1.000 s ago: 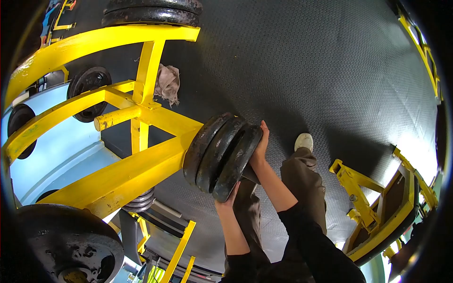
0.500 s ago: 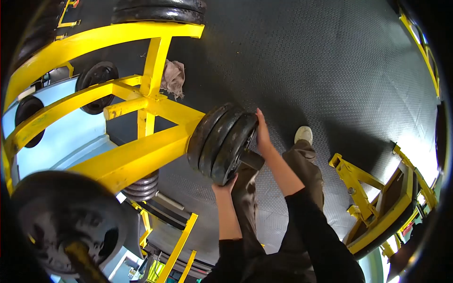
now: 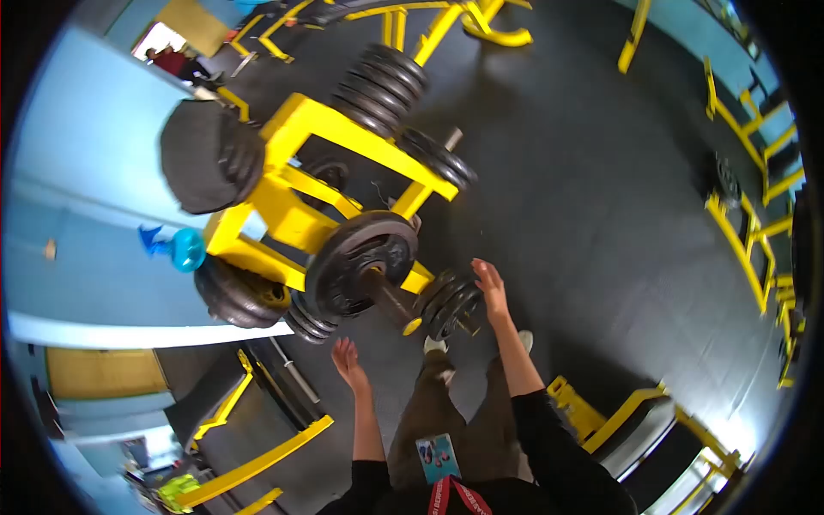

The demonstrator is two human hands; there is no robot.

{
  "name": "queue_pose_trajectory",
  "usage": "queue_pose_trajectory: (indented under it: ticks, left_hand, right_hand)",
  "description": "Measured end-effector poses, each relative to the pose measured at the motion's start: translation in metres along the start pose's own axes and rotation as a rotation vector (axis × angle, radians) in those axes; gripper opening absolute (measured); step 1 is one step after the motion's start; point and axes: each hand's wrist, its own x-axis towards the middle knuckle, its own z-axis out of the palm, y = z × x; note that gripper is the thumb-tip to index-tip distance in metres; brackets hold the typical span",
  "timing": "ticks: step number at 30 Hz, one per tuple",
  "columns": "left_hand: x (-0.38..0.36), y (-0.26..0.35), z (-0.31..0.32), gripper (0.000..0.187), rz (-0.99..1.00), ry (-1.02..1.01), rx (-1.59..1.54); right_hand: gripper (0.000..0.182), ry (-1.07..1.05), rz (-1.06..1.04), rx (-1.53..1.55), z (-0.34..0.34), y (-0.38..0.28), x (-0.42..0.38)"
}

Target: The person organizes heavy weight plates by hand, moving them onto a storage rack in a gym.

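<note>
A stack of black weight plates (image 3: 453, 305) sits on the end peg of a yellow machine (image 3: 296, 202). My right hand (image 3: 491, 287) rests flat against the outer plate's right side, fingers spread. Lower left of the plates, my left hand (image 3: 345, 357) hangs in the air with fingers apart, holding nothing and touching nothing. A larger black plate (image 3: 360, 262) sits on a nearer peg, just left of the stack. My legs and shoes stand below the plates.
More plates (image 3: 382, 81) load the machine's far pegs, and others (image 3: 240, 296) lean low at its left. A blue bottle (image 3: 182, 249) sits by the blue wall. Yellow frames (image 3: 747, 232) line the right; a yellow bench (image 3: 627, 416) stands beside my right leg. The floor is black rubber matting.
The view has pulled back and up. My left hand has come off the plate stack and dropped to the lower left. My right hand stays on the outer plate.
</note>
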Motion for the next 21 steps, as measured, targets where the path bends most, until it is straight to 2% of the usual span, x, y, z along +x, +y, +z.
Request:
queue_pose_trajectory:
  ticks: [2, 3, 5, 6, 8, 9, 11, 12, 13, 15, 16, 17, 18, 20, 21]
  left_hand:
    - [0.009, 0.031, 0.019, 0.046, 0.204, -0.036, -0.005]
    - [0.011, 0.045, 0.027, 0.046, 0.208, 0.003, -0.037]
    - [0.016, 0.066, 0.035, 0.052, 0.213, 0.004, 0.153]
    - [0.027, 0.051, 0.037, 0.052, 0.221, 0.034, 0.129]
    - [0.056, 0.005, 0.041, 0.057, 0.227, -0.142, -0.256]
    - [0.052, 0.006, 0.046, 0.057, 0.235, -0.126, -0.27]
    - [0.041, 0.008, 0.062, 0.061, -0.183, -0.019, -0.354]
    - [0.045, 0.005, 0.065, 0.061, -0.186, -0.013, -0.369]
    - [0.052, 0.003, 0.067, 0.06, -0.271, -0.016, -0.344]
    - [0.064, 0.003, 0.068, 0.058, -0.375, -0.025, -0.324]
    - [0.067, 0.007, 0.069, 0.055, -0.303, -0.002, -0.247]
    - [0.066, 0.009, 0.068, 0.052, -0.235, 0.016, -0.163]
    - [0.067, 0.001, 0.068, 0.052, -0.261, 0.008, -0.155]
    - [0.078, -0.016, 0.075, 0.046, -0.093, 0.084, -0.124]
    - [0.077, -0.01, 0.078, 0.046, -0.108, 0.071, -0.119]
  right_hand:
    - [0.048, -0.141, -0.113, 0.004, 0.038, -0.042, -0.003]
    - [0.048, -0.18, -0.13, -0.024, 0.053, -0.063, -0.005]
    - [0.058, -0.276, -0.684, -0.621, 0.087, -0.104, -0.007]
    - [0.064, -0.276, -0.781, -0.793, 0.105, -0.118, -0.005]
    - [0.075, -0.265, -0.941, -1.094, 0.141, -0.143, -0.009]
    - [0.075, -0.279, -0.96, -1.097, 0.156, -0.147, -0.007]
    - [0.073, -0.279, -1.118, -1.498, 0.183, -0.141, 0.006]
    - [0.058, -0.275, -1.061, -1.535, 0.199, -0.139, 0.01]
    - [0.058, -0.279, -1.068, -1.546, 0.207, -0.139, 0.015]
    - [0.055, -0.296, -0.783, -1.644, 0.215, -0.141, 0.021]
    - [0.061, -0.243, -0.918, -1.652, 0.218, -0.141, 0.02]
    - [0.06, -0.282, -0.907, -1.654, 0.219, -0.142, 0.022]
    - [0.058, -0.313, -0.876, -1.681, 0.221, -0.142, 0.023]
    - [0.056, -0.327, -0.831, -1.709, 0.224, -0.14, 0.029]
    - [0.053, -0.348, -0.864, -1.689, 0.222, -0.137, 0.03]
